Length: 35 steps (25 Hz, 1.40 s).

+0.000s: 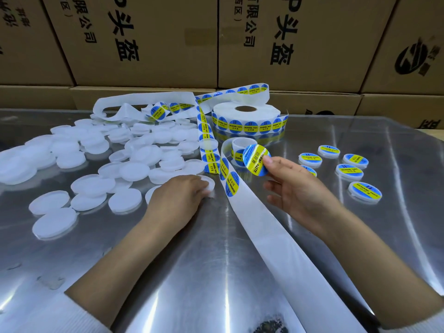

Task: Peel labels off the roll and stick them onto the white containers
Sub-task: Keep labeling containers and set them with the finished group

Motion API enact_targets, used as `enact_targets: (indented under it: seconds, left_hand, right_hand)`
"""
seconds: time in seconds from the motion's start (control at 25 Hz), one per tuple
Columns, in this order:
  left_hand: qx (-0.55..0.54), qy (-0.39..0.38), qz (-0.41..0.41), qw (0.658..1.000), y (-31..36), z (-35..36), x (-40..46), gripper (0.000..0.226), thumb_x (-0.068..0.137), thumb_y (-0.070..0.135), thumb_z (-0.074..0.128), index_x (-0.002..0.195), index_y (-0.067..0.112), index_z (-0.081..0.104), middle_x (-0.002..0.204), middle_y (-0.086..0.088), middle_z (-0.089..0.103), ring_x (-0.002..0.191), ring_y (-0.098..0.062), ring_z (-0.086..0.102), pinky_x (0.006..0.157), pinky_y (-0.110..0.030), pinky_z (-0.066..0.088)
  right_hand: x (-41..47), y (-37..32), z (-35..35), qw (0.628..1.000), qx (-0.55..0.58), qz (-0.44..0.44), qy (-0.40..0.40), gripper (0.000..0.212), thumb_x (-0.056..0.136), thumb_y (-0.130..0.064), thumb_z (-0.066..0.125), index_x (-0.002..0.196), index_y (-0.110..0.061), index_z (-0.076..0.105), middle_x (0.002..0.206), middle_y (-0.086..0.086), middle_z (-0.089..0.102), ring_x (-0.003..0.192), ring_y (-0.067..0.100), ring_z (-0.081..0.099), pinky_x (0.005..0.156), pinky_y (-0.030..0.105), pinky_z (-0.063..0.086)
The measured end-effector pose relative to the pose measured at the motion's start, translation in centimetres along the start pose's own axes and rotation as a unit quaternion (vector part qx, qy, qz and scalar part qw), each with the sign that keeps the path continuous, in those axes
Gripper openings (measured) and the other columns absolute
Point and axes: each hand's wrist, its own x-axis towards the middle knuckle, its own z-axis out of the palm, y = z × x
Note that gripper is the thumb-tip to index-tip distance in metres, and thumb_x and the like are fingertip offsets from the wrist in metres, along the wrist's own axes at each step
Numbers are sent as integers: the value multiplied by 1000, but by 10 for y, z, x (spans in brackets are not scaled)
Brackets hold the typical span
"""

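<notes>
hands are working either side of the backing strip (252, 212): right hand (295, 186) is pinching one peeled label (255, 159) by its edge, likely keeping the glue off its fingers; left hand (180, 195) is curling its grip round a bare white container (209, 183) on the bench (216, 272). six labelled containers (365, 191) are sitting beyond the right hand; blanks left of the strip are too heaped to count; one roll (246, 117) behind.

Reflective metal counter (312, 236). Lying on it: heap of unlabelled white containers (101, 159) at left; label roll (245, 118) upper centre; six labelled containers (348, 170) right; backing strip (276, 231) running toward the lower right.
</notes>
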Motion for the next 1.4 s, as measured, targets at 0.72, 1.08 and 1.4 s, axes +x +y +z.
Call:
enact_targets:
  seconds: [0.72,1.08,1.4]
  left_hand:
    - [-663,-89,-166,725,52,-20,-13,31,85,43,54,94,20,72,82,-2,75,66,-8,70,51,-16,50]
    - [-661,-88,-158,728,55,-20,-15,39,69,52,59,87,22,74,86,-4,75,70,-12,72,50,-16,51]
    - [-659,-91,-153,731,56,-19,-16,38,70,52,59,88,22,74,87,-5,75,71,-13,72,51,-16,51]
  right_hand:
    - [0,7,4,993,-114,-38,-4,20,86,-25,64,66,-22,60,75,-3,70,66,6,66,57,18,51]
    - [1,7,5,991,-127,-36,1,23,83,-25,67,61,-22,60,72,-2,69,63,6,64,58,17,51]
    - [0,7,7,990,-137,-31,11,23,85,-23,66,63,-20,58,72,2,67,61,6,62,59,19,50]
